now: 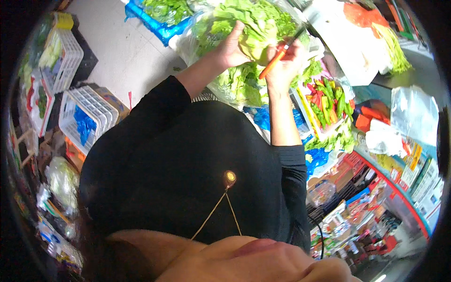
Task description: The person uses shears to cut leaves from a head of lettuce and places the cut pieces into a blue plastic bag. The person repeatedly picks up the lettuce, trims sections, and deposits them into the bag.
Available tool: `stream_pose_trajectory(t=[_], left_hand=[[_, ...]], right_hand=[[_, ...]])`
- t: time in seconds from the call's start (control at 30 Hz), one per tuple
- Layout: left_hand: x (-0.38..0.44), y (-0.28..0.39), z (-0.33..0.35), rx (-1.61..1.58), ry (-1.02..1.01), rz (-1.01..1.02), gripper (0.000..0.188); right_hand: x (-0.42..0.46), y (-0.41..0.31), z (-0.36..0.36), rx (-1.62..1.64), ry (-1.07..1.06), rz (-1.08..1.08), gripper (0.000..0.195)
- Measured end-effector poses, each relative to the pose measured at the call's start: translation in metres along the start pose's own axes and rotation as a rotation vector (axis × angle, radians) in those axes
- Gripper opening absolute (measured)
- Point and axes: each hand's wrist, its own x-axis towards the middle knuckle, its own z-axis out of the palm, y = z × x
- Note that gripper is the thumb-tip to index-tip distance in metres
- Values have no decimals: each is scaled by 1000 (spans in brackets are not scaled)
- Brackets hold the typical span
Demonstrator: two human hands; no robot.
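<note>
A head of leafy green lettuce (pixel 259 31) is held up between my two hands at the top of the view. My left hand (pixel 232 49) cups its left side, thumb raised and fingers partly hidden beneath it. In my right hand (pixel 287 63) is a knife with an orange handle (pixel 273 64); its dark blade points up and to the right, and the fingers lie against the lettuce's right side. Below and around the hands, more loose green leaves (pixel 243 84) lie in and on a clear plastic bag (pixel 204 38).
Red and green peppers (pixel 326 102) fill a tray right of my right forearm. A blue plastic-lined container (pixel 155 23) of greens stands at upper left. White plastic crates (pixel 88 109) are at far left. A white board or box (pixel 356 46) lies at upper right.
</note>
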Motion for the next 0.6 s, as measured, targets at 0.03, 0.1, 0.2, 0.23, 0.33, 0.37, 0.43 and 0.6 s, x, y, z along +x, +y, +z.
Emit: stream_pose_trajectory(t=[0.03, 0.1, 0.2, 0.23, 0.33, 0.37, 0.43, 0.6], left_hand=[[-1, -1, 1, -43, 16, -21, 73], [0, 0, 4, -132, 61, -14, 69], [-2, 0, 4, -137, 63, 4, 68], [-5, 2, 7, -143, 48, -24, 65], [-2, -3, -5, -28, 83, -56, 52], [0, -6, -7, -1, 107, -37, 49], [3, -10, -15, -29, 122, -22, 44], [-1, -10, -1, -58, 134, -7, 45]], right_hand=[[-1, -3, -2, -47, 7, -23, 44], [-2, -8, -1, 69, 67, -39, 35], [0, -13, -3, 83, 50, -62, 34], [1, -13, -3, 62, 33, -48, 34], [1, -5, -4, -50, -14, -19, 35], [0, -4, -4, -48, -2, -24, 34], [-6, -5, 3, -30, 17, -29, 34], [-3, -1, -1, -173, 133, -177, 31]])
